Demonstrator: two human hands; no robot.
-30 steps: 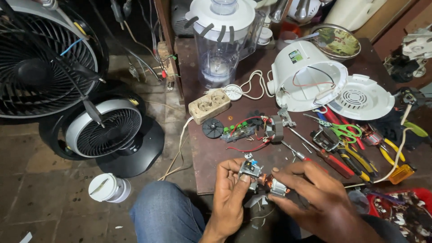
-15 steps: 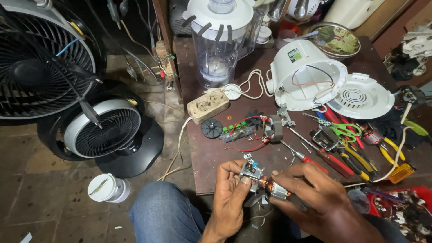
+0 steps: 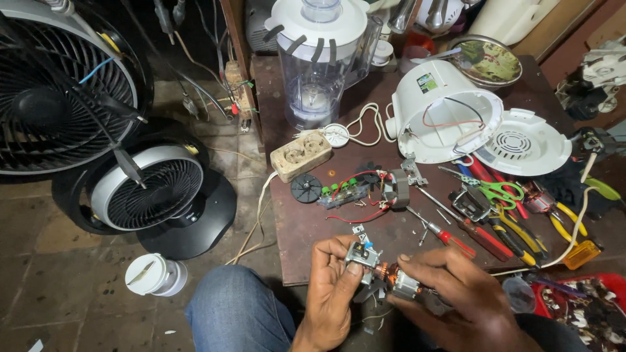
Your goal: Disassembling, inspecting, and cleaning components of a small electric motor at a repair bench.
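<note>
a small green and white label (image 3: 427, 82) sits on the white appliance housing (image 3: 443, 111). left hand (image 3: 332, 287) and right hand (image 3: 456, 293) both pinch a small electric motor (image 3: 385, 274) at the table's (image 3: 306, 221) near edge.

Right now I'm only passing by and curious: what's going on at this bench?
A person holds a small electric motor in both hands, left hand at its metal bracket end, right hand around the body. On the brown table lie a white appliance housing, screwdrivers, pliers and green-handled scissors.
</note>
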